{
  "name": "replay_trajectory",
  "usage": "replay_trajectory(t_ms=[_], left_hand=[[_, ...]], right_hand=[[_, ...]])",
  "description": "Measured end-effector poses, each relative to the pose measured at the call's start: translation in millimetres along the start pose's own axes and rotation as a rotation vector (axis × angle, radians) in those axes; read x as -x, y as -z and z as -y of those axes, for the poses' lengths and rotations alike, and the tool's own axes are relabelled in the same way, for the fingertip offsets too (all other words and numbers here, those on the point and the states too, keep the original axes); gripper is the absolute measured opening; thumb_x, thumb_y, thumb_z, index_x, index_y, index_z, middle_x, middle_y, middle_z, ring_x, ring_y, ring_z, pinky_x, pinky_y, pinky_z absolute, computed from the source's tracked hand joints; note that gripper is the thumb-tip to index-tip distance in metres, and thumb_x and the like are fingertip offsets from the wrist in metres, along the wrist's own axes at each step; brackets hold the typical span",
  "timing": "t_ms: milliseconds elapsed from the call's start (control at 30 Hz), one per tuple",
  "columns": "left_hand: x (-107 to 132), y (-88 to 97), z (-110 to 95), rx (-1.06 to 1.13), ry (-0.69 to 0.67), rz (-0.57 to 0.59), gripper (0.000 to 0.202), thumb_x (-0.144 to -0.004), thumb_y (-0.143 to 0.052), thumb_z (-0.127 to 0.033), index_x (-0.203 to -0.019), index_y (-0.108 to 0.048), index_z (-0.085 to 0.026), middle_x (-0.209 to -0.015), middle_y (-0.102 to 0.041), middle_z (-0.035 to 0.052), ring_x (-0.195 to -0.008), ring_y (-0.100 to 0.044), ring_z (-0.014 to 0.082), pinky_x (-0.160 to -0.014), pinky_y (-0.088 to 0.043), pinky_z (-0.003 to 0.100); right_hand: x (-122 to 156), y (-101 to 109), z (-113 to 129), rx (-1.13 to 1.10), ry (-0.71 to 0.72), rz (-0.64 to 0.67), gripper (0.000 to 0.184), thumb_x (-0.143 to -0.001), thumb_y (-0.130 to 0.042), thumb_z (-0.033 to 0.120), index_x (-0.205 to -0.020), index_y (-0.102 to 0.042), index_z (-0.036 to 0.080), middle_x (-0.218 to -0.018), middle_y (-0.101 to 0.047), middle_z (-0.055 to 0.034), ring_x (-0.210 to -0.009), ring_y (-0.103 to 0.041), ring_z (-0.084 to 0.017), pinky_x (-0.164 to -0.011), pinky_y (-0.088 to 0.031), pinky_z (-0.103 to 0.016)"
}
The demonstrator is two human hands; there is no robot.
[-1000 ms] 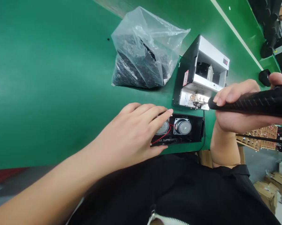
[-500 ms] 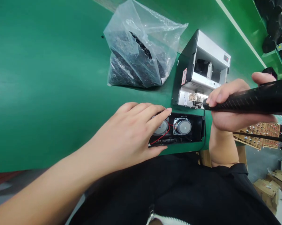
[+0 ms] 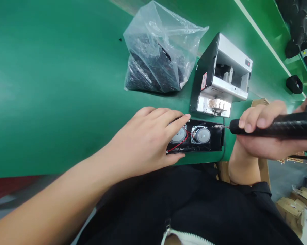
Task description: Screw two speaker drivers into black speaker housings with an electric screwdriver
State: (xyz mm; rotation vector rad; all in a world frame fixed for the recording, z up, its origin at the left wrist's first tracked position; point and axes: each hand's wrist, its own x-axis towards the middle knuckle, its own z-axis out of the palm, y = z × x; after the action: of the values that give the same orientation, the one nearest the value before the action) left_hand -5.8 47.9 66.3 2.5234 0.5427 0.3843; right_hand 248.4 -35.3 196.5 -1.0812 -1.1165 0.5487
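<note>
Two hands work at one black speaker case in the head view, which sits at about 3 o'clock on a green workbench, close to the frame's middle. The left hand reaches in from 8 o'clock, its fingers spread apart and resting across the case's left end, not clamped. Under and beside them sit two round speakers, one half covered by the fingers, with one red wire running across the case.

The right hand comes in from 3 o'clock, closed around one black hand tool whose thin metal tip reaches the case's right end. Whether it is a soldering iron or a driver, I cannot tell.

The case looks light and stiff, while the speakers probably add most of the weight. Its outer rim looks like the safest place to hold – the speaker cones and thin wire seem fragile.

At 12 o'clock lies one clear plastic bag of black parts, too many to count. At 2 o'clock stands one silver-and-black machine, and cardboard boxes are stacked on the floor at 4 o'clock.
</note>
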Motion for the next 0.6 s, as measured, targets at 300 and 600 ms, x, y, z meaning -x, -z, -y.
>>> replay_trajectory(t_ms=[300,600], left_hand=[[-4,3.9,-6,0.034,0.024,-0.006,0.095,-0.089,-0.096,-0.049,-0.174,-0.070,-0.015,-0.163,-0.079,0.0267,-0.148,-0.075,0.0533,-0.123,-0.060,0.067],[-6,7.0,-8,0.029,0.030,0.016,0.092,-0.091,-0.092,-0.052,-0.172,-0.070,-0.016,-0.164,-0.079,0.0261,-0.145,-0.076,0.0527,-0.118,-0.060,0.066]], right_hand=[[64,-21,-4,0.112,0.028,-0.050,0.046,-0.118,-0.058,0.079,-0.144,-0.086,0.053,-0.066,-0.069,0.0087,-0.042,-0.060,-0.019,-0.045,-0.062,-0.037],[88,-14,-36,0.193,0.062,0.048,0.057,-0.102,-0.087,0.055,-0.156,-0.069,0.063,-0.066,-0.062,0.0132,-0.039,-0.053,-0.019,-0.044,-0.058,-0.038]])
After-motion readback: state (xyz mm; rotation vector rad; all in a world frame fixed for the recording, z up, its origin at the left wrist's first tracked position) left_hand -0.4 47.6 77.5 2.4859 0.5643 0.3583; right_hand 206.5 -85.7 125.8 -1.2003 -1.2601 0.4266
